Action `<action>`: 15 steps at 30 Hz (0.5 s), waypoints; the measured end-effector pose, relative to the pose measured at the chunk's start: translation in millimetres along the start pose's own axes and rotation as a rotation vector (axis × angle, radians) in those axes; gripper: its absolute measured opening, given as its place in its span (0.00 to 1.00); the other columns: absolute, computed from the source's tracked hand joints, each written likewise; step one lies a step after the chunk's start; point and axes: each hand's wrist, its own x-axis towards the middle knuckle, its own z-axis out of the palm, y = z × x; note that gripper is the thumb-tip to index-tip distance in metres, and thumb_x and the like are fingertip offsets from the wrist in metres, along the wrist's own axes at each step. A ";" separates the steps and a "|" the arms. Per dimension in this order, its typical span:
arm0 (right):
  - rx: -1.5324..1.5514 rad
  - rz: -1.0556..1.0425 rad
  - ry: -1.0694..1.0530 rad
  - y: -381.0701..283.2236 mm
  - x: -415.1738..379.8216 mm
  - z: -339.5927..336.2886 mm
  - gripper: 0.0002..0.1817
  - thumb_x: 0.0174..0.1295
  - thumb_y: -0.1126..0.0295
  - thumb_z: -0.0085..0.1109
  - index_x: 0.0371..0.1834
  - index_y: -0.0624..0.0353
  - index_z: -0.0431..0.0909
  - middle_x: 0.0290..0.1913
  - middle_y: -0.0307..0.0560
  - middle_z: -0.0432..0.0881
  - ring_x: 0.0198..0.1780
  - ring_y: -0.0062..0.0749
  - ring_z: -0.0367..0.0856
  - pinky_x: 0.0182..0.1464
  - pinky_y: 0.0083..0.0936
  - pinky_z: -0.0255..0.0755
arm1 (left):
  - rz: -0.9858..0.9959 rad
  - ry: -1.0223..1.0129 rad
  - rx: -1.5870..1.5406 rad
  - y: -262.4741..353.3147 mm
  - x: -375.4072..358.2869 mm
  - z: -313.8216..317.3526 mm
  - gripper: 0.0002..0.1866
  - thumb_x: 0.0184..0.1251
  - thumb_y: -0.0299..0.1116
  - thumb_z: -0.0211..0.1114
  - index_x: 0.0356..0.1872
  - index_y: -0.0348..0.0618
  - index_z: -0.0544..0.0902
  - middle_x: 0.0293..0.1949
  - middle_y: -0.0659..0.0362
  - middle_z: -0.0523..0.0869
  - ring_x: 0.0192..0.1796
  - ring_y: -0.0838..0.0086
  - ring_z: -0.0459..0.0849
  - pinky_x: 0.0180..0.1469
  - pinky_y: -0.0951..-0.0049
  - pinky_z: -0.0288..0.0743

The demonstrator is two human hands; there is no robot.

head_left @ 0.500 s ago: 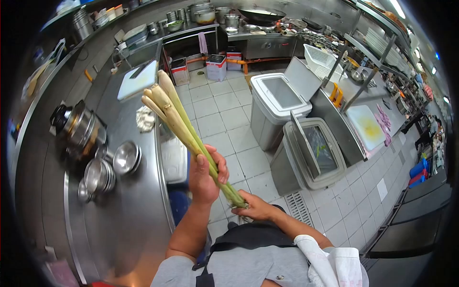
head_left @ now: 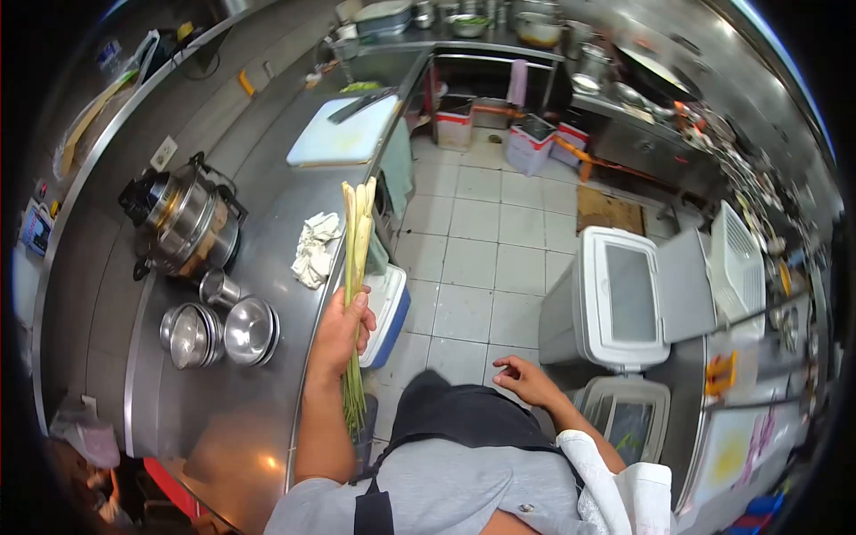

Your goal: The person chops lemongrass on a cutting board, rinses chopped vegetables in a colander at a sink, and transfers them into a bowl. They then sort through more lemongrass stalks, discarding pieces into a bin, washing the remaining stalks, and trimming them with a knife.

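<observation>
My left hand (head_left: 341,334) is wrapped round the middle of a bunch of lemongrass stalks (head_left: 359,223). The pale thick ends point up and away from me, while the thin green ends hang down past my wrist. The bunch is beside the edge of the steel counter (head_left: 245,419). Over the floor to the right, my right hand (head_left: 526,379) is empty, its fingers loosely bent and apart. Left of the stalks lies a crumpled white cloth (head_left: 315,250). Farther back, a knife (head_left: 361,105) rests on a white cutting board (head_left: 334,143).
Steel bowls (head_left: 249,330) and a metal pot with black fittings (head_left: 183,223) stand on the left counter. Below its edge is a white-lidded blue box (head_left: 390,316). Grey bins (head_left: 584,303) are at my right, with a white basket (head_left: 738,267) behind them.
My view has turned left. My left hand has brought the lemongrass toward the counter edge and more upright. My right hand has let go of the stalks' thin ends and moved right.
</observation>
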 end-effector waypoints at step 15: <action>-0.204 0.074 -0.084 -102.4 351.8 -161.7 0.23 0.68 0.53 0.63 0.60 0.55 0.78 0.41 0.49 0.86 0.41 0.33 0.84 0.46 0.33 0.77 | -0.102 0.331 0.289 3.4 353.8 -47.3 0.14 0.78 0.41 0.58 0.51 0.41 0.75 0.27 0.62 0.77 0.22 0.82 0.70 0.23 0.77 0.65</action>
